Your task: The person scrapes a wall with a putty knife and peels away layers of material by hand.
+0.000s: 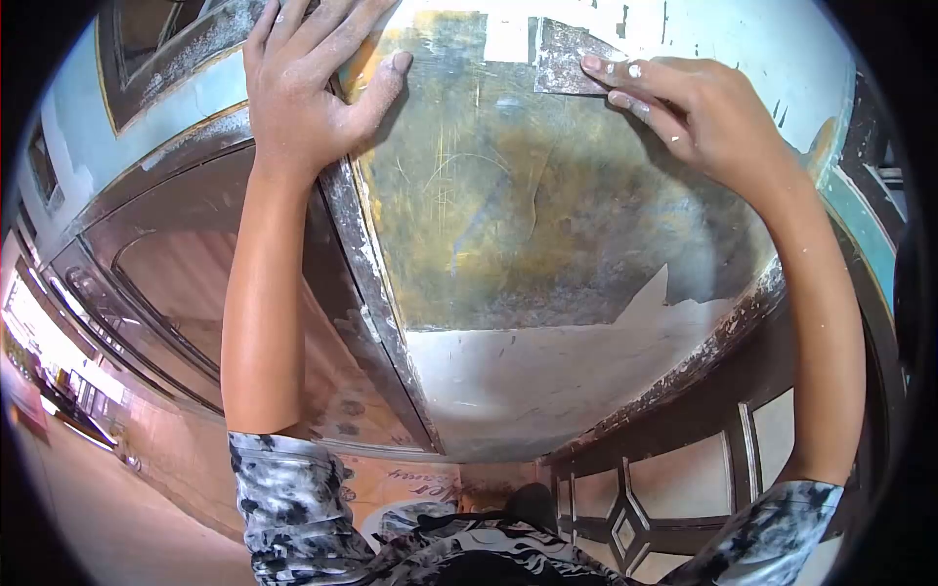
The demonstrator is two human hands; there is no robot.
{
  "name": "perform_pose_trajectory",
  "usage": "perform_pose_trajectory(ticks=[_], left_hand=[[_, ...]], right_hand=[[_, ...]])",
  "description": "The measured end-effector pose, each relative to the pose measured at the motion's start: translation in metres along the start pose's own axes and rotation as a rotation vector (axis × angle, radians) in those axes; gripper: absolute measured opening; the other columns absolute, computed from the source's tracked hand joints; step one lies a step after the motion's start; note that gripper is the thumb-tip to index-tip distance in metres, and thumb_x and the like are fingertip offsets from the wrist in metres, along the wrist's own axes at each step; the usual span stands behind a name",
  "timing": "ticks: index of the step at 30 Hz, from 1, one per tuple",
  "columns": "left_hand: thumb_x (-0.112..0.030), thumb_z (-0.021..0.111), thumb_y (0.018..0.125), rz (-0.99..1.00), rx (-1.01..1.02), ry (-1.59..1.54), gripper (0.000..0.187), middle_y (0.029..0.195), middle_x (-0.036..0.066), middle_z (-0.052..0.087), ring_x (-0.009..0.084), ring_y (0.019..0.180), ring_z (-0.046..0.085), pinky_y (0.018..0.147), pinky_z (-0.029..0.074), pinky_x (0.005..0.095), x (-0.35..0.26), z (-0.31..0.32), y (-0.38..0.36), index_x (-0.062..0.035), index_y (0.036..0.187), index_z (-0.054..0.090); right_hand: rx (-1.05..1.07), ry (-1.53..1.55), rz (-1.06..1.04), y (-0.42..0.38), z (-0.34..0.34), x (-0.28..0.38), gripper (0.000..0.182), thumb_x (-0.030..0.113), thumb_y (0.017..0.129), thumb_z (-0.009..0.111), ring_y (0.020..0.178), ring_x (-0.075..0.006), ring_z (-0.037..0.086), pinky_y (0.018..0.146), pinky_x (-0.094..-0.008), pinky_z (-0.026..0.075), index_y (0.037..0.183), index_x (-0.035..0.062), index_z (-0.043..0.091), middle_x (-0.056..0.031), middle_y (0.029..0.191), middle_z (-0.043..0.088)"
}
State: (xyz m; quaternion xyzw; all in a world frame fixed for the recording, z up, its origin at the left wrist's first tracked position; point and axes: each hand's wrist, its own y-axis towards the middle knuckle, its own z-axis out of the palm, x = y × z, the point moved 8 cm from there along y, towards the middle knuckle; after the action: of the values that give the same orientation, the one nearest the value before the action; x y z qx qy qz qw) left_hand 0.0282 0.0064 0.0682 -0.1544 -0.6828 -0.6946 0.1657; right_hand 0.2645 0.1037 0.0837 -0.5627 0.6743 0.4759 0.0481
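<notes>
A flat, paint-smeared scraper blade [572, 61] lies against the upper part of the wall. My right hand [689, 103] grips its right end between thumb and fingers, which have white specks on them. Below the blade, a large patch of worn greenish-yellow wall [489, 215] is exposed, with peeled white paint around its top and bottom edges. My left hand [318, 83] rests on the wall at the upper left, fingers spread and dusty, with nothing in it.
A dark wooden door frame [357, 225] runs down left of the patch, beside a brown door panel [186, 259]. At the lower right is a dark panelled door [679, 474]. A mat with lettering [410, 483] lies on the floor below.
</notes>
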Motion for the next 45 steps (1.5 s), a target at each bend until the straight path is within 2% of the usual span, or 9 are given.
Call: perform_pose_trajectory(ticks=[11,16,29,32,37,39,41,43,45], left_hand=[[-0.028,0.075,0.079,-0.014,-0.016,0.007,0.048,0.143,0.011,0.065,0.039,0.141,0.05,0.117,0.031,0.0491,-0.002,0.001,-0.001,-0.0076,0.122,0.074],[-0.029,0.075,0.079,-0.018,-0.01,0.028,0.047,0.143,0.011,0.065,0.0385,0.142,0.05,0.117,0.031,0.0491,-0.002,-0.001,-0.001,-0.0069,0.121,0.075],[-0.03,0.074,0.08,-0.032,-0.007,-0.006,0.049,0.142,0.012,0.066,0.0392,0.142,0.05,0.116,0.031,0.0504,0.002,0.002,-0.001,-0.0071,0.124,0.074],[-0.03,0.074,0.08,-0.023,-0.012,-0.006,0.048,0.142,0.012,0.066,0.0393,0.141,0.051,0.117,0.03,0.0507,0.001,0.001,-0.001,-0.0069,0.122,0.075],[-0.03,0.074,0.08,-0.039,-0.011,-0.009,0.047,0.142,0.012,0.066,0.0385,0.141,0.051,0.118,0.03,0.051,0.0,-0.001,0.0,-0.0071,0.121,0.075],[-0.03,0.074,0.08,-0.089,0.054,0.014,0.047,0.142,0.011,0.066,0.0379,0.142,0.051,0.118,0.029,0.0511,-0.001,-0.001,0.002,-0.0076,0.121,0.075],[-0.03,0.074,0.08,-0.03,-0.006,0.002,0.047,0.143,0.011,0.065,0.0377,0.143,0.05,0.118,0.029,0.0511,0.002,0.003,-0.003,-0.0081,0.122,0.075],[-0.029,0.075,0.08,-0.039,-0.001,0.0,0.048,0.144,0.011,0.065,0.0375,0.143,0.05,0.118,0.029,0.0509,0.002,0.002,-0.003,-0.0086,0.124,0.075],[-0.027,0.075,0.08,-0.046,-0.001,-0.001,0.048,0.144,0.011,0.065,0.0373,0.144,0.05,0.118,0.029,0.0508,0.002,-0.001,-0.001,-0.0089,0.124,0.074]], right_hand=[[0.036,0.039,0.008,0.004,0.002,-0.001,0.019,0.023,0.097,0.068,0.078,-0.0362,0.067,0.07,-0.0436,0.052,0.111,0.0117,0.074,-0.0144,0.086,0.073],[-0.009,0.035,-0.032,0.002,0.001,0.0,0.026,0.024,0.098,0.067,0.078,-0.0357,0.068,0.071,-0.0439,0.053,0.123,0.0187,0.074,-0.0142,0.088,0.073],[-0.042,0.044,-0.044,0.008,-0.002,0.003,0.023,0.024,0.099,0.066,0.075,-0.0361,0.066,0.068,-0.0452,0.051,0.119,0.0177,0.074,-0.0147,0.081,0.07],[0.053,0.022,-0.003,0.007,0.003,-0.001,0.023,0.025,0.099,0.066,0.075,-0.0359,0.065,0.069,-0.0451,0.051,0.12,0.0183,0.074,-0.0145,0.081,0.069],[0.014,0.035,-0.02,0.017,0.002,0.005,0.028,0.017,0.096,0.07,0.067,-0.0335,0.058,0.067,-0.0412,0.049,0.124,0.0157,0.074,-0.0147,0.086,0.07],[0.088,0.116,0.08,0.01,0.001,0.002,0.028,0.017,0.096,0.07,0.07,-0.0334,0.059,0.068,-0.041,0.049,0.124,0.0153,0.074,-0.0141,0.092,0.072],[0.02,0.038,-0.038,0.007,0.002,0.001,0.03,0.017,0.096,0.069,0.072,-0.0328,0.059,0.07,-0.0412,0.049,0.126,0.016,0.074,-0.0132,0.098,0.074],[-0.031,0.033,-0.068,0.001,0.002,0.001,0.03,0.016,0.096,0.069,0.072,-0.0322,0.057,0.071,-0.0416,0.049,0.126,0.016,0.073,-0.0115,0.09,0.072],[0.044,-0.015,0.024,-0.005,0.002,-0.005,0.031,0.026,0.098,0.067,0.081,-0.0332,0.067,0.073,-0.0433,0.052,0.129,0.0259,0.073,-0.0113,0.089,0.073]])
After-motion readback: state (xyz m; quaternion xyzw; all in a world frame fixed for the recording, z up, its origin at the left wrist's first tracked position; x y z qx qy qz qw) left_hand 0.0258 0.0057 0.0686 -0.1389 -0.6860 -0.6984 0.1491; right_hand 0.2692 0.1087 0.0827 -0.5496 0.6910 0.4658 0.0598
